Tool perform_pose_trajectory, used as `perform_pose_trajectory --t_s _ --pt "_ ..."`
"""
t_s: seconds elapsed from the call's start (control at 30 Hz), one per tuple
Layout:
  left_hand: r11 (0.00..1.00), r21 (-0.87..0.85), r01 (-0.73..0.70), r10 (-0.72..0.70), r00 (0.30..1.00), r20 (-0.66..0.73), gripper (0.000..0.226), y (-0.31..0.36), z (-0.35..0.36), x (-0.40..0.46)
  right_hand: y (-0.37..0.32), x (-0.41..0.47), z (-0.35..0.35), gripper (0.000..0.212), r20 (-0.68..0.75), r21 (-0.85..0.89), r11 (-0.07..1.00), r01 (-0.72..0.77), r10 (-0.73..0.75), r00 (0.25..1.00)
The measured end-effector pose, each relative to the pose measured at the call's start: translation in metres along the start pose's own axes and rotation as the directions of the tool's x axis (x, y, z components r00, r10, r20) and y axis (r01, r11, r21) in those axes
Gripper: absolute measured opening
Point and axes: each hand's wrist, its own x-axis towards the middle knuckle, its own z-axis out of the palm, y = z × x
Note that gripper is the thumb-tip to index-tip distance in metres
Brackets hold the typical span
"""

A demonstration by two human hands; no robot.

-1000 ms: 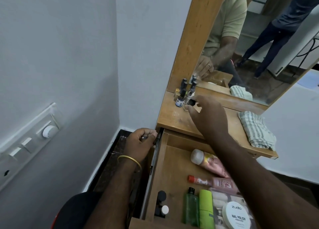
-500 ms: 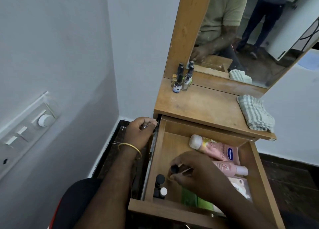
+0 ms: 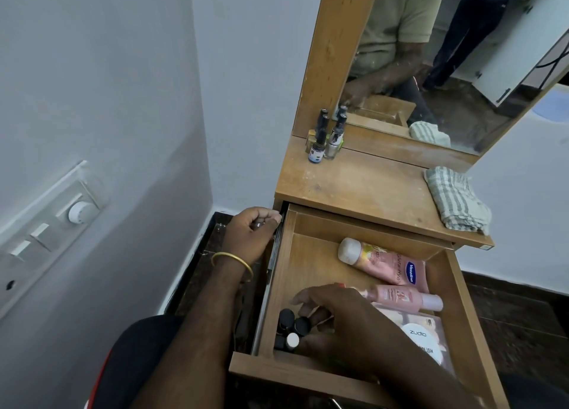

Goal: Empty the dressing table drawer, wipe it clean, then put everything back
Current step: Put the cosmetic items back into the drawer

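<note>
The wooden drawer [image 3: 277, 374] of the dressing table stands pulled out. My right hand [image 3: 345, 325] reaches into its front left corner and pinches a small black-capped bottle [image 3: 317, 317] beside a cluster of small bottles [image 3: 291, 328]. My left hand [image 3: 252, 233] grips the drawer's left wall [image 3: 281, 273] near the tabletop edge. Inside lie a pink Vaseline bottle [image 3: 385, 263], a pink bottle with a clear cap [image 3: 403, 297] and a white Zudio nail polish remover tub [image 3: 421, 337]. Several nail polish bottles [image 3: 323, 143] stand on the tabletop [image 3: 363, 186] by the mirror.
A folded striped cloth [image 3: 455, 202] lies at the tabletop's right end. The mirror [image 3: 431, 69] reflects me and a second person standing behind. A switch panel [image 3: 46, 233] sits on the left wall. Dark floor [image 3: 517, 316] lies to the drawer's right.
My right hand came from the tabletop bottles down into the drawer with a small black-capped bottle and now holds it by the corner cluster. My left hand stayed on the drawer's side.
</note>
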Motion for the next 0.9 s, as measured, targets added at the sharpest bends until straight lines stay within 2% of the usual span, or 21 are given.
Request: perform_pose_trajectory --t_s 0.1,0.17,0.23,0.3,0.33,0.4,0.5,0.57,0.73,0.9 --pt "1.0 0.0 -0.007 0.007 1.0 0.002 0.009 0.001 0.0 0.0 -0.006 -0.001 -0.019 0.064 0.093 -0.039 0.999 -0.038 0.041 0.995" --pt "1.0 -0.005 -0.007 0.007 1.0 0.0 0.008 0.001 0.0 0.0 -0.013 0.007 -0.041 0.056 0.029 -0.056 0.998 -0.024 0.026 0.999" --pt "1.0 -0.009 -0.01 0.01 1.0 -0.005 0.007 0.001 0.001 0.0 -0.022 0.024 -0.067 0.041 -0.19 -0.093 0.995 0.028 -0.046 0.981" --pt "1.0 -0.008 -0.017 0.017 1.0 -0.009 0.006 0.002 0.002 0.0 -0.032 0.049 -0.093 0.03 -0.444 -0.135 0.989 0.053 -0.108 0.889" --pt "1.0 -0.013 -0.016 0.016 1.0 -0.008 0.006 0.002 0.003 0.0 -0.035 0.064 -0.104 0.028 -0.533 -0.173 0.984 0.033 -0.122 0.837" --pt "1.0 -0.023 -0.017 0.017 1.0 -0.003 0.006 0.003 0.003 -0.002 -0.04 0.094 -0.123 0.042 -0.625 -0.296 0.953 -0.061 -0.145 0.767" --pt "1.0 -0.026 -0.013 0.013 1.0 -0.015 0.006 0.004 0.001 -0.003 -0.043 0.127 -0.135 0.067 -0.633 -0.483 0.856 -0.186 -0.195 0.749" --pt "0.999 -0.053 -0.002 0.0 1.0 -0.023 0.006 0.005 -0.001 -0.002 -0.041 0.139 -0.136 0.068 -0.607 -0.555 0.806 -0.204 -0.225 0.762" --pt "0.999 -0.053 0.011 -0.011 1.0 -0.015 0.005 0.005 -0.002 -0.001 -0.031 0.145 -0.131 0.05 -0.605 -0.557 0.811 -0.182 -0.246 0.757" --pt "1.0 -0.026 -0.006 0.006 1.0 -0.016 0.005 0.003 0.001 0.0 -0.035 0.135 -0.132 0.033 -0.658 -0.457 0.882 -0.112 -0.251 0.71"
